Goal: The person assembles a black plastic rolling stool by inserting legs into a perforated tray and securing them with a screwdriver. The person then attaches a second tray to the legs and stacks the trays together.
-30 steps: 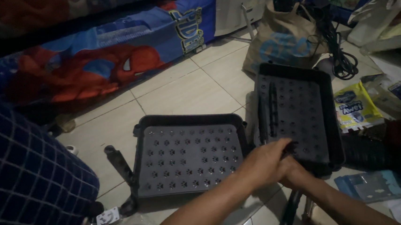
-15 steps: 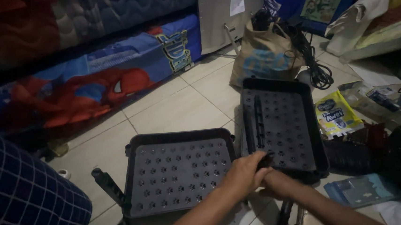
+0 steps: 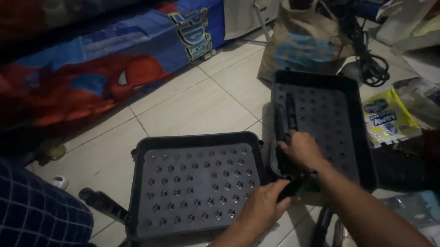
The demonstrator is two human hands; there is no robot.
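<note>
I see two dark grey trays, the left tray (image 3: 196,184) and the right tray (image 3: 323,116), each patterned with regular rows of small dark holes. A black tube (image 3: 290,111) lies on the right one. The floor (image 3: 198,104) is pale cream tile crossed by thin dark grout lines. Along its far edge the mattress (image 3: 97,70) is blue, printed with a red masked figure and yellow lettering. At the near left corner my checked cloth (image 3: 25,219) is navy with thin white grid lines. I note a tan paper bag (image 3: 302,45) with a blue mark, and a yellow packet (image 3: 389,117) with blue print.
</note>
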